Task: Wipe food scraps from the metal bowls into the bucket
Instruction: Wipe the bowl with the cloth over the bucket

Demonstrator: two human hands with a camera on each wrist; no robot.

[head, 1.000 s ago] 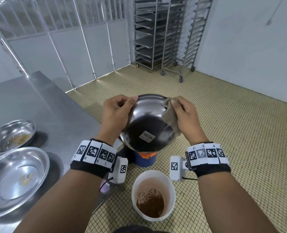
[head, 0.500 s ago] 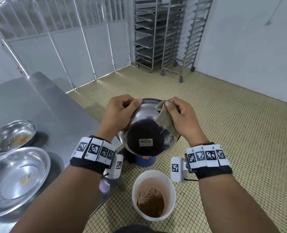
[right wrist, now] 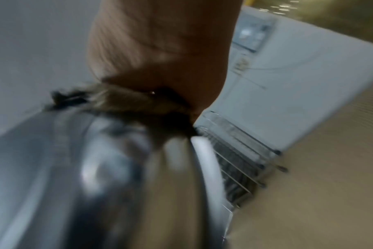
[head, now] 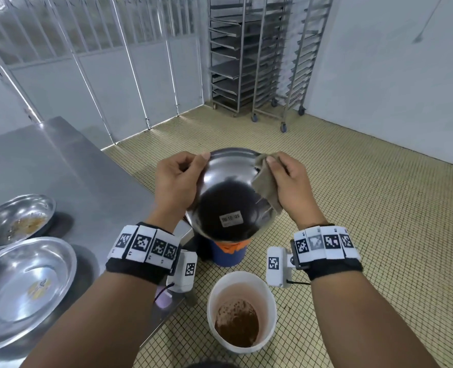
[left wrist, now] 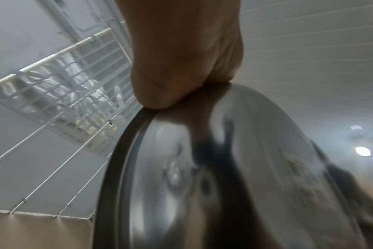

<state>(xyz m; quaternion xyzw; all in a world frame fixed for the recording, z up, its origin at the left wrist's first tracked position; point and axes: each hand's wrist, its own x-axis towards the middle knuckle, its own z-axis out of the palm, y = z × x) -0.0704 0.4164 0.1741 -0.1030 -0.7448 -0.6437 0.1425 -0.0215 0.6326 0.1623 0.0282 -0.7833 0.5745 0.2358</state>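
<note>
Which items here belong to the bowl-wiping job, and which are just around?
Job:
- held bowl, gripped by left hand
- cloth in right hand
- white bucket with brown scraps
- soiled bowl and second bowl on the table

Around:
- tray racks
- blue bucket

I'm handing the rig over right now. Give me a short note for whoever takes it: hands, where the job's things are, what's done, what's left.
Left hand grips the rim of the held bowl, which is tipped with its labelled underside toward the head camera.
Right hand holds the cloth at the bowl's right rim.
The bowl is above the blue bucket; the white bucket, nearer the person, holds brown scraps.
On the steel table: the far bowl carries scraps, the near bowl only a small yellow mark.
Done: cannot tell, the held bowl's inside is hidden.
Left: finish this bowl, then the far one.
</note>
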